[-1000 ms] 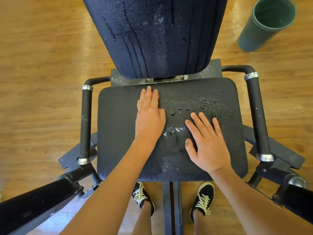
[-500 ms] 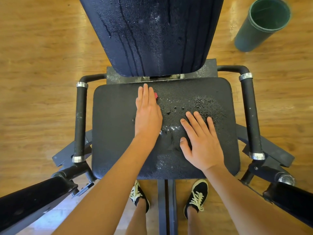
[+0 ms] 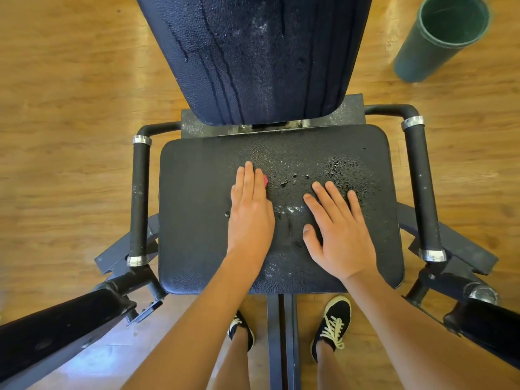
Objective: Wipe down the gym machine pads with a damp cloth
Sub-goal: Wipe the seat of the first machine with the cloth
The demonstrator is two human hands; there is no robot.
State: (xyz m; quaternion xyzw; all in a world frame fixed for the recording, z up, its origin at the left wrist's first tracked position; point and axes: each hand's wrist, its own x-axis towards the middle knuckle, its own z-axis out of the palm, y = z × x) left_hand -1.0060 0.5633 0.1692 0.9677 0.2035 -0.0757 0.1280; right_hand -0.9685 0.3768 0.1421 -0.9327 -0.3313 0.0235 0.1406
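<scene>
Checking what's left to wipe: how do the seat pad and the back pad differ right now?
The back pad stands up and shows long drip streaks; the seat pad lies flat with beaded droplets, mostly on its right half. The left hand and right hand rest on the seat pad; nothing touches the back pad. Both pads are dark, pebbled and wet.

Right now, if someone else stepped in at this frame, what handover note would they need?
Left hand flat on the seat pad, pressing a red sliver, likely the cloth. Right hand flat and bare on the pad's wet right half. Seat's left side looks dry; droplets cover the middle and right. Back pad shows drip streaks. To do: wipe the wet seat area, then the back pad.
</scene>
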